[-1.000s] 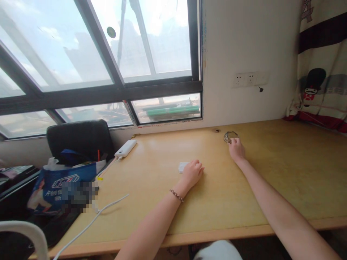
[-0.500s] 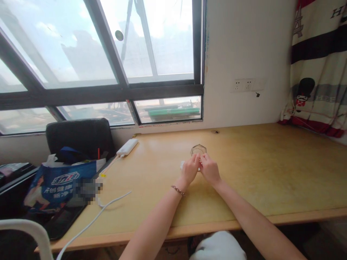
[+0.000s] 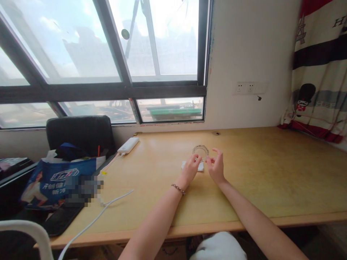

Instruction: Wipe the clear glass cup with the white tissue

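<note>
A thin dark-and-pale loop [image 3: 201, 146], like a beaded bracelet or necklace strand, stands out beyond my fingertips above the table. My left hand [image 3: 190, 169], with a bracelet [image 3: 178, 189] on its wrist, is closed in a pinch on the loop's near left side. On the near right side, my right hand [image 3: 217, 168] pinches the strand between thumb and fingers, its index finger raised. A short gap parts the two hands. Beneath them lies a small white piece of paper or cloth [image 3: 201, 168], partly covered by my left hand.
The wooden table [image 3: 271, 173] spreads out to the right. At its left are a white power bank [image 3: 128, 146] and a white cable [image 3: 90, 223]. A black chair [image 3: 80, 135] and a blue bag [image 3: 40, 180] stand beyond the left edge.
My hands, which were together at the fingertips, have moved apart, the right one going right. Its index finger has lifted. The loop looks rounder, and more of the white piece shows.
</note>
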Available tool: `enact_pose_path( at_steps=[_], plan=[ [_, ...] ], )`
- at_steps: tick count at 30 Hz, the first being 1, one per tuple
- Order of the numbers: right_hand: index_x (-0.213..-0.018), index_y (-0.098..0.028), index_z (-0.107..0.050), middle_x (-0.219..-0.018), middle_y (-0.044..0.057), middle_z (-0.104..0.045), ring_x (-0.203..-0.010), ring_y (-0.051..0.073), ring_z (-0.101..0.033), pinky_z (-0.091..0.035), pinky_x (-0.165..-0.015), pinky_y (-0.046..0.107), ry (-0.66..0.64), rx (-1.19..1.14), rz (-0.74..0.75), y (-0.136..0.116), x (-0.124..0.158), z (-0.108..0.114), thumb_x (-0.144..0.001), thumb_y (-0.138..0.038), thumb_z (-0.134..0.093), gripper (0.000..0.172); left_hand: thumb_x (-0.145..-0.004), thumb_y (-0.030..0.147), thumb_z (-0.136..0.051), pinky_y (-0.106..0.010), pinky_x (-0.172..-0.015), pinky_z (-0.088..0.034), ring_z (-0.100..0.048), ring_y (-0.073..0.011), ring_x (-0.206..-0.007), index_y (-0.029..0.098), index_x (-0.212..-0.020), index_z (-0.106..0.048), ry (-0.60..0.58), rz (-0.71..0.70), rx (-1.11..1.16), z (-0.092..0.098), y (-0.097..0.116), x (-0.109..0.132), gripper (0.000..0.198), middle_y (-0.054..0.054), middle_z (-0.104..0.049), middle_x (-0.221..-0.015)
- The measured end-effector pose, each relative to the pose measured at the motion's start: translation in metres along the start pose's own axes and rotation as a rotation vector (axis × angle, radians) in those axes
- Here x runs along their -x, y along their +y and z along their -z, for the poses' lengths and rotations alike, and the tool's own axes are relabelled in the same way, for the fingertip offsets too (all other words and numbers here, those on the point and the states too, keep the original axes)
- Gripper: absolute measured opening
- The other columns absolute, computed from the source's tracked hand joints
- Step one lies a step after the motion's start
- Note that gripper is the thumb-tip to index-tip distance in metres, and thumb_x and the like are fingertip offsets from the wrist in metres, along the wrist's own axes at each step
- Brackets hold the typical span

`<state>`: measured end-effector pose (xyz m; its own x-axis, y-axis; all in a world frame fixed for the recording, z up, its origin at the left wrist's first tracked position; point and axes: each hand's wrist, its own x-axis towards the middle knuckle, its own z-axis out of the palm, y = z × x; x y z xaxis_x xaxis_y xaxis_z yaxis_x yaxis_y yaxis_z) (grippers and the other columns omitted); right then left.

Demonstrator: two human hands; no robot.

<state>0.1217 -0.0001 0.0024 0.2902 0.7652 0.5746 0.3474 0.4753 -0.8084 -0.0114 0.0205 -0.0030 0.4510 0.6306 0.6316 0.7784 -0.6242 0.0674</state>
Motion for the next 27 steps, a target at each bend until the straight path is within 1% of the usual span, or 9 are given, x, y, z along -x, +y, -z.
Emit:
enact_pose_path(
  at_steps=[2,4,7,10,13,18,22,24,27],
  plan=[
    [-0.119,-0.020,-0.035,-0.118,0.013,-0.047,-0.056,0.011,-0.059,-0.052,-0.053,0.028,-0.040,-0.079,-0.152,0.005,-0.006,0.001,-0.077,-0.037,-0.050,0.048,-0.083,0.015,-0.045,-0.023,-0.072,-0.046,-0.054,-0.0130,-0.082,0.017,-0.095,-0.052,-0.021,-0.013,-0.005,-0.001,-0.001,0.001,0.014,-0.006,-0.053,-0.096],
    [-0.115,-0.019,-0.039,-0.109,0.011,-0.054,-0.049,0.011,-0.059,-0.051,-0.047,0.028,-0.141,-0.242,-0.337,0.010,-0.012,0.001,-0.075,-0.041,-0.051,0.047,-0.082,0.014,-0.045,-0.022,-0.070,-0.046,-0.054,-0.0123,-0.080,0.018,-0.094,-0.052,-0.032,-0.023,-0.017,-0.001,-0.001,0.001,0.015,-0.005,-0.053,-0.095],
    [-0.103,-0.018,-0.043,-0.094,0.006,-0.060,-0.051,0.013,-0.062,-0.053,-0.051,0.029,-0.231,-0.493,-0.520,0.015,-0.014,-0.001,-0.073,-0.041,-0.056,0.039,-0.082,0.015,-0.046,-0.023,-0.066,-0.046,-0.055,-0.0132,-0.080,0.022,-0.102,-0.051,-0.044,-0.026,-0.059,0.002,0.000,0.001,0.022,-0.005,-0.053,-0.099],
    [-0.097,-0.020,-0.041,-0.087,0.002,-0.059,-0.052,0.013,-0.062,-0.054,-0.053,0.028,-0.172,-0.612,-0.573,0.016,-0.012,-0.004,-0.069,-0.036,-0.063,0.039,-0.082,0.015,-0.044,-0.023,-0.062,-0.047,-0.056,-0.0140,-0.079,0.024,-0.112,-0.047,-0.067,-0.038,-0.081,0.006,0.001,0.000,0.031,-0.006,-0.054,-0.103],
    [-0.095,-0.021,-0.038,-0.082,-0.001,-0.058,-0.051,0.012,-0.062,-0.054,-0.051,0.026,-0.135,-0.646,-0.591,0.019,-0.011,-0.007,-0.067,-0.035,-0.065,0.041,-0.083,0.014,-0.043,-0.022,-0.062,-0.047,-0.057,-0.0139,-0.079,0.022,-0.117,-0.043,-0.110,-0.077,-0.053,0.008,0.002,-0.001,0.035,-0.007,-0.054,-0.103],
    [-0.096,-0.021,-0.039,-0.088,0.001,-0.058,-0.056,0.012,-0.063,-0.052,-0.050,0.023,-0.193,-0.593,-0.565,0.020,-0.012,-0.007,-0.070,-0.037,-0.062,0.038,-0.083,0.015,-0.043,-0.021,-0.061,-0.047,-0.058,-0.0132,-0.079,0.021,-0.114,-0.044,-0.140,-0.066,-0.015,0.007,-0.004,-0.001,0.031,-0.006,-0.054,-0.102],
    [-0.103,-0.021,-0.038,-0.101,0.008,-0.057,-0.063,0.014,-0.065,-0.054,-0.056,0.027,-0.271,-0.496,-0.552,0.015,-0.012,-0.005,-0.076,-0.037,-0.054,0.036,-0.083,0.015,-0.044,-0.023,-0.071,-0.047,-0.056,-0.0143,-0.088,0.020,-0.107,-0.048,-0.044,0.056,0.012,0.006,-0.032,-0.002,0.025,-0.006,-0.054,-0.104],
    [-0.104,-0.020,-0.039,-0.106,0.011,-0.057,-0.064,0.015,-0.065,-0.054,-0.056,0.028,-0.290,-0.428,-0.554,0.013,-0.011,-0.005,-0.077,-0.036,-0.051,0.033,-0.082,0.012,-0.043,-0.025,-0.075,-0.046,-0.055,-0.0153,-0.090,0.020,-0.103,-0.049,0.012,0.161,0.013,0.009,-0.058,0.002,0.024,-0.006,-0.054,-0.102],
    [-0.102,-0.020,-0.041,-0.105,0.011,-0.058,-0.064,0.016,-0.065,-0.054,-0.055,0.028,-0.313,-0.362,-0.560,0.014,-0.010,-0.005,-0.078,-0.034,-0.050,0.029,-0.079,0.008,-0.043,-0.026,-0.074,-0.046,-0.056,-0.0167,-0.088,0.019,-0.099,-0.052,0.079,0.375,-0.007,0.017,-0.104,0.015,0.025,-0.007,-0.054,-0.102]
  ],
)
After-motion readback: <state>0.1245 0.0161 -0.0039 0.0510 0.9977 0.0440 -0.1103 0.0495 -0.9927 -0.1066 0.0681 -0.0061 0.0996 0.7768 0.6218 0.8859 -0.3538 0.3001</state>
